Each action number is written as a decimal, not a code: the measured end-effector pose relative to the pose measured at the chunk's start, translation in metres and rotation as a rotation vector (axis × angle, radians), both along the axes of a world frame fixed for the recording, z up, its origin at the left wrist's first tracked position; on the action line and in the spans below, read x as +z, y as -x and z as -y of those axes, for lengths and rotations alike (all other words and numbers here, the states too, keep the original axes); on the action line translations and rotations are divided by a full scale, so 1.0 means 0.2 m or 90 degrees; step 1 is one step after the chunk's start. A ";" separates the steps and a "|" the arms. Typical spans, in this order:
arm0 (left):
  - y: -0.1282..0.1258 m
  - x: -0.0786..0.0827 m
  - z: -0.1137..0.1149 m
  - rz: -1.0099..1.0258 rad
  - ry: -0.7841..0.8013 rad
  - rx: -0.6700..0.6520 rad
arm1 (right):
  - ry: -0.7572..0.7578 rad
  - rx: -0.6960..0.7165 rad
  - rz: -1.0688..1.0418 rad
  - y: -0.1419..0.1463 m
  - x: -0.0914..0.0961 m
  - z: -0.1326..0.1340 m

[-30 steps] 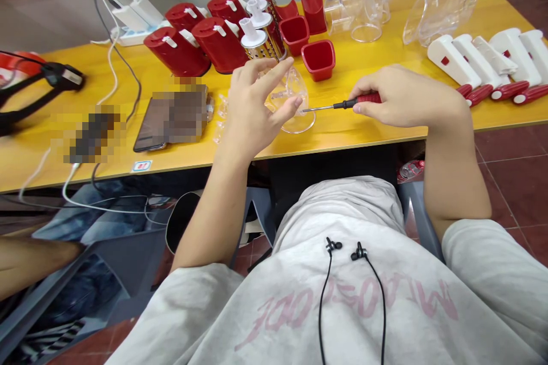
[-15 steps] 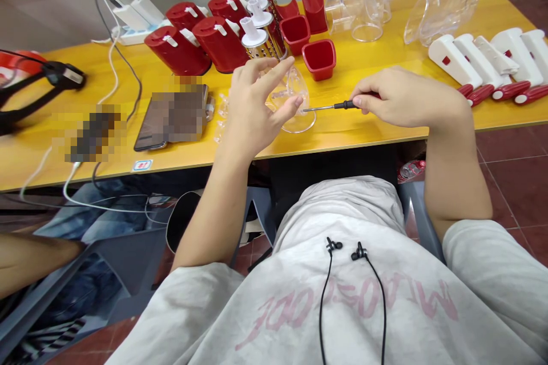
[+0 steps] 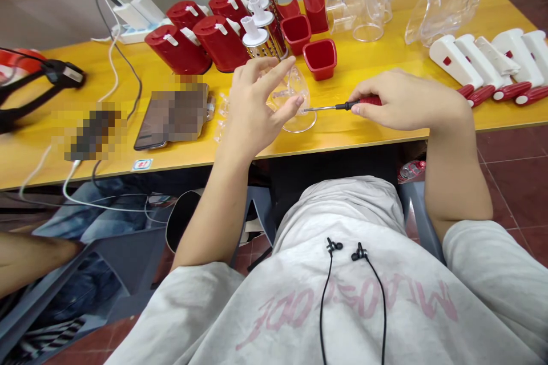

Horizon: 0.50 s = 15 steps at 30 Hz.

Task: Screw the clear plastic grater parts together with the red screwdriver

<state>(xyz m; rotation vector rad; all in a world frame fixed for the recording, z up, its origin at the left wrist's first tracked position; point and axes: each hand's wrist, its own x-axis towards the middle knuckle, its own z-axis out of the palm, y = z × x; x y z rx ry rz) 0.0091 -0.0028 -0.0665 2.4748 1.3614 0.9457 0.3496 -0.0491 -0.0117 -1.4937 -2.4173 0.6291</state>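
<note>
My right hand (image 3: 398,100) holds a screwdriver (image 3: 371,101) with a red and black handle between thumb and fingers, its shaft lying nearly level. The shaft's tip meets a clear plastic part (image 3: 302,88) that stands on the table by a round clear rim. Around the left side of this part, my left hand (image 3: 259,102) grips it, thumb near the screwdriver tip and fingers over the top. Some of the part is hidden behind that hand. Small clear pieces (image 3: 221,117) lie just left of my left wrist.
Behind my hands stand red cylindrical housings (image 3: 225,43), metal grater drums (image 3: 257,40) and red cups (image 3: 320,60). More clear parts (image 3: 368,17) are at the back; white handles (image 3: 456,60) lie right. A phone (image 3: 149,122) and cables are left. Another person's arm (image 3: 38,262) shows lower left.
The fingers of my right hand have shifted on the screwdriver, and more of its red handle shows. My left hand and the clear part stay in place.
</note>
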 end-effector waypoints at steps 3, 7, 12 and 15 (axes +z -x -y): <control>0.01 -0.02 -0.01 0.009 -0.030 -0.001 | -0.009 0.002 -0.007 0.00 0.00 0.01; 0.02 -0.04 -0.03 0.027 -0.037 -0.012 | -0.046 -0.010 -0.020 0.00 -0.01 0.00; 0.02 -0.04 -0.03 0.033 -0.039 -0.011 | -0.038 -0.004 -0.013 0.00 -0.01 -0.01; 0.02 -0.03 -0.02 0.016 -0.025 -0.007 | 0.001 0.004 -0.037 0.00 0.00 0.00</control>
